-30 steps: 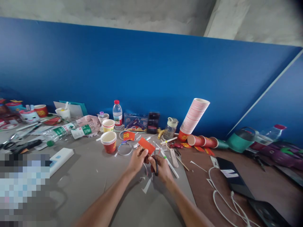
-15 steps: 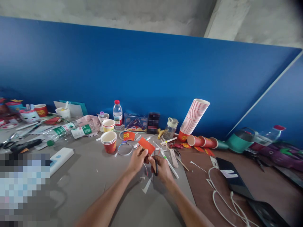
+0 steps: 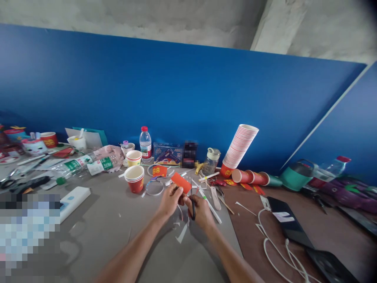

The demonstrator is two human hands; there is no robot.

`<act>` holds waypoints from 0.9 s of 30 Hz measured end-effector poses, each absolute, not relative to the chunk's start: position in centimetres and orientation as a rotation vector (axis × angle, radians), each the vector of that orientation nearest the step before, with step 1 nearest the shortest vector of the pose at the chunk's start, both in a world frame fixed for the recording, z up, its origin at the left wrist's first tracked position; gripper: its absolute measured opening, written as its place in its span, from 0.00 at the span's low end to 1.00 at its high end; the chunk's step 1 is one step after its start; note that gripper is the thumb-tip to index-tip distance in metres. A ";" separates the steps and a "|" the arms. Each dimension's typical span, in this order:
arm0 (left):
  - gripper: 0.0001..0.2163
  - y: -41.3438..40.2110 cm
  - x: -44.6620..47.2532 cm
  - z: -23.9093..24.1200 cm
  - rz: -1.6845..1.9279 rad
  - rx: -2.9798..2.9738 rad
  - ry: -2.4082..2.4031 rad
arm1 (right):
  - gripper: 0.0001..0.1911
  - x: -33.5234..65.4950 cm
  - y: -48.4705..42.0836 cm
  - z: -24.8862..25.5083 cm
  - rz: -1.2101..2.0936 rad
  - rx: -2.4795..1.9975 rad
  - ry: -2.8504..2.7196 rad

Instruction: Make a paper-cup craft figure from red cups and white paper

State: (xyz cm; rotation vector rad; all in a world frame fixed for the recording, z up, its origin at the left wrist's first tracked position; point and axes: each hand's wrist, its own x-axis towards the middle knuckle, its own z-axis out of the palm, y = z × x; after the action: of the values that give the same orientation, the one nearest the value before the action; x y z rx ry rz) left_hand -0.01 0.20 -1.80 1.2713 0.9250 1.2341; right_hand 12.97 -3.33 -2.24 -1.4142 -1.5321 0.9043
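Observation:
My left hand (image 3: 170,199) pinches a piece of red paper (image 3: 180,183) between thumb and fingers, above the grey table. Close on its right, my right hand (image 3: 199,211) is closed round a pair of scissors (image 3: 193,207) with dark handles. The blades point away from me, beside the right edge of the paper; whether they touch it I cannot tell. White paper scraps (image 3: 183,232) lie on the table just below the hands. Behind them are a ring-shaped band (image 3: 154,188) and a red piece with gold print (image 3: 159,171).
Red paper cups (image 3: 134,181) stand left of my hands. A tall leaning cup stack (image 3: 240,147), a lidded jar (image 3: 211,161) and a water bottle (image 3: 145,144) stand near the blue partition (image 3: 188,90). White cables (image 3: 266,239) and a black device (image 3: 290,222) lie at the right.
The view has shifted slightly. Both hands keep the red paper and the scissors, almost in the same place; the scissor blades look a little more upright beside the paper.

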 end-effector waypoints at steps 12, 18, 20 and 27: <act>0.16 0.1 -0.3 -1.3 1.253 1.280 0.901 | 0.26 13.1 -4.1 -1.2 1.088 -1.264 -1.438; 0.15 0.2 -0.3 -1.6 1.285 1.237 0.877 | 0.22 13.3 -3.4 -2.3 0.951 -1.179 -1.357; 0.15 0.1 -0.2 -1.5 1.271 1.207 0.867 | 0.23 13.2 -3.0 -2.7 0.915 -1.112 -1.270; 0.15 0.4 0.0 -1.8 1.266 1.108 0.858 | 0.22 13.0 -2.7 -2.8 1.008 -0.981 -1.162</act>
State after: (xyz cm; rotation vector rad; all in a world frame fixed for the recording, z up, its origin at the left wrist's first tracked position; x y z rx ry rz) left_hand -0.01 0.36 -1.81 1.1084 0.8583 1.2655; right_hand 13.03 -2.73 -2.78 -0.9807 -1.1620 1.0083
